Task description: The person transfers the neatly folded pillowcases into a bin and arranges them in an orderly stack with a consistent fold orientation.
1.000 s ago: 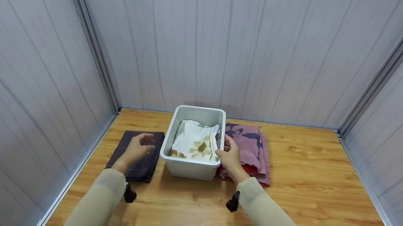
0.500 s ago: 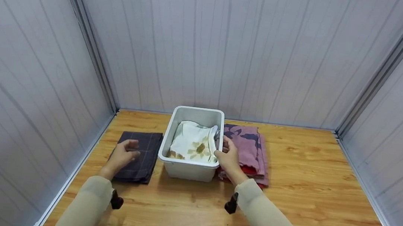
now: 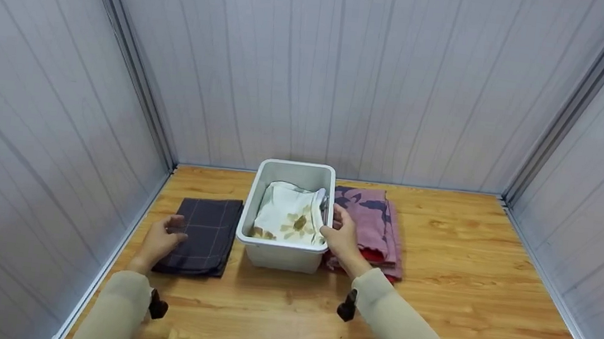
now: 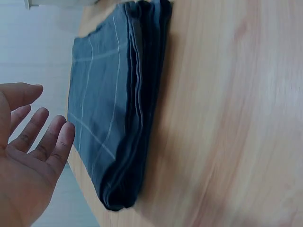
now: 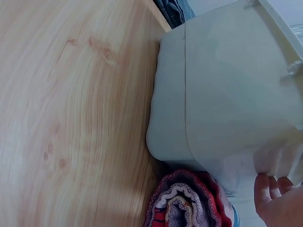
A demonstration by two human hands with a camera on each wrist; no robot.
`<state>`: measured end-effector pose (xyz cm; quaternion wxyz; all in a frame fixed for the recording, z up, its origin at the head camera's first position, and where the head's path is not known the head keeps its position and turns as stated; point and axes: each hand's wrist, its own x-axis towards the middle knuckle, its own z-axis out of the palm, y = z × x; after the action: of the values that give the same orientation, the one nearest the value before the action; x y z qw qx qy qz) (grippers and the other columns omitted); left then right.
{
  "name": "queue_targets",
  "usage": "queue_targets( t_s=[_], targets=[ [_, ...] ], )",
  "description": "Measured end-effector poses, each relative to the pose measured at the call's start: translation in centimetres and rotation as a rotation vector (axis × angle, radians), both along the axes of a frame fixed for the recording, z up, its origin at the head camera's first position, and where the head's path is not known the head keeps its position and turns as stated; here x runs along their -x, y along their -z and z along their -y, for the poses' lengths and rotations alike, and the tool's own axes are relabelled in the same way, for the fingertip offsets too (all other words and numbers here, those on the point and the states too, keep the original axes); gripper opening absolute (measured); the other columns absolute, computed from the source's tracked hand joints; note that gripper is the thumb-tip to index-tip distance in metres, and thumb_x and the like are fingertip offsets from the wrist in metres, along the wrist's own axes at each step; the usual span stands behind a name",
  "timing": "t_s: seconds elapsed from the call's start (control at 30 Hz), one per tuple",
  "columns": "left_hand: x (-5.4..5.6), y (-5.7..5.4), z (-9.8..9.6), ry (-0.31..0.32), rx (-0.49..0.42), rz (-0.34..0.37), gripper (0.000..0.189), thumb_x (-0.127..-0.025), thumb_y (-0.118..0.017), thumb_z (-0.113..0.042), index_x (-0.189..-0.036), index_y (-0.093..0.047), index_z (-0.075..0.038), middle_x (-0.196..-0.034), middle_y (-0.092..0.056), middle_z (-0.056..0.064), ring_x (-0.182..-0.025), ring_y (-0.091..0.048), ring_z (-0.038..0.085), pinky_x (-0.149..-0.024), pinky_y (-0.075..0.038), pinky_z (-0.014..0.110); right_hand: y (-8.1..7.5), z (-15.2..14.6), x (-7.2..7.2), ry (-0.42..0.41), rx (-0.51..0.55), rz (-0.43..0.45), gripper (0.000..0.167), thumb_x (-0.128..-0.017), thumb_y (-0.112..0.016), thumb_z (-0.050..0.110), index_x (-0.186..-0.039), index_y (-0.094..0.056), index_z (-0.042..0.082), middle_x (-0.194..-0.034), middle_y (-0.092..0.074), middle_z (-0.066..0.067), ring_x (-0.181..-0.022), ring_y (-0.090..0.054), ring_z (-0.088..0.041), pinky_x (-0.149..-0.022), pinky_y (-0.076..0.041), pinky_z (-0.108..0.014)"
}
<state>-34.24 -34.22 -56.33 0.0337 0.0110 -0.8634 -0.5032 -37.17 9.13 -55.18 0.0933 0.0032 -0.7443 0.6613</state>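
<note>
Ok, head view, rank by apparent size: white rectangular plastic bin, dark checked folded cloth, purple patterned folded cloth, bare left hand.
1. White bin
2. Dark cloth and purple cloth: too alike to rank, both partly hidden
3. Left hand

A bin [image 3: 281, 258] holds a cloth [image 3: 282, 207], with a second cloth [image 3: 209, 233] to its left and piled cloths [image 3: 370, 224] to its right.

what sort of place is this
Probably a small work booth: pale panels stand on three sides, metal strips line the corners, and a wood-grain surface holds a pale bin beside a dark folded cloth.
</note>
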Motion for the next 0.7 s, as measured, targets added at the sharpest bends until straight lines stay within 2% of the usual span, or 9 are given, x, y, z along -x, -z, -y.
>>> queue_targets(
  t_s=[0.13, 0.27, 0.37, 0.57, 0.7],
  targets=[
    [0.0, 0.4, 1.1, -0.014, 0.030, 0.031, 0.058, -0.100, -0.065, 0.001, -0.154, -0.047, 0.013, -0.148, -0.052, 0.040, -0.134, -0.056, 0.054, -0.082, -0.055, 0.022, -0.1, 0.0, 0.0, -0.008, -0.014, 0.006, 0.079, -0.080, -0.060, -0.010, -0.158, -0.045, -0.011, -0.142, -0.062, -0.031, -0.125, -0.062, -0.042, -0.105, -0.054, -0.042],
    [-0.1, 0.5, 1.9, 0.003, 0.063, 0.064, 0.062, -0.100, -0.064, 0.000, -0.156, -0.043, 0.014, -0.151, -0.049, 0.041, -0.138, -0.051, 0.059, -0.096, -0.059, 0.041, -0.2, -0.2, 0.0, -0.011, -0.017, 0.007, 0.079, -0.081, -0.060, -0.010, -0.158, -0.044, -0.010, -0.144, -0.062, -0.030, -0.125, -0.062, -0.041, -0.106, -0.054, -0.044],
    [-0.1, 0.7, 2.2, 0.006, 0.073, 0.078, 0.063, -0.099, -0.065, 0.001, -0.156, -0.042, 0.014, -0.152, -0.048, 0.041, -0.140, -0.050, 0.060, -0.105, -0.056, 0.054, -0.2, -0.3, 0.0, -0.011, -0.019, 0.006, 0.079, -0.081, -0.060, -0.010, -0.159, -0.044, -0.010, -0.144, -0.061, -0.030, -0.126, -0.062, -0.041, -0.106, -0.053, -0.044],
    [-0.2, 1.4, 2.8, 0.000, 0.057, 0.125, 0.069, -0.096, -0.066, 0.003, -0.158, -0.038, 0.013, -0.157, -0.043, 0.042, -0.144, -0.046, 0.059, -0.110, -0.054, 0.058, -0.2, -0.3, 0.1, -0.012, -0.022, 0.000, 0.080, -0.080, -0.060, -0.010, -0.158, -0.045, -0.010, -0.143, -0.062, -0.029, -0.124, -0.063, -0.040, -0.103, -0.054, -0.040],
    [-0.3, 1.7, 3.2, -0.015, 0.066, 0.155, 0.075, -0.094, -0.067, 0.002, -0.161, -0.035, 0.013, -0.161, -0.038, 0.042, -0.146, -0.042, 0.058, -0.115, -0.046, 0.062, -0.1, -0.2, 0.1, -0.022, -0.019, -0.008, 0.079, -0.080, -0.059, -0.009, -0.157, -0.046, -0.010, -0.143, -0.063, -0.029, -0.125, -0.063, -0.040, -0.103, -0.054, -0.038]
  ],
)
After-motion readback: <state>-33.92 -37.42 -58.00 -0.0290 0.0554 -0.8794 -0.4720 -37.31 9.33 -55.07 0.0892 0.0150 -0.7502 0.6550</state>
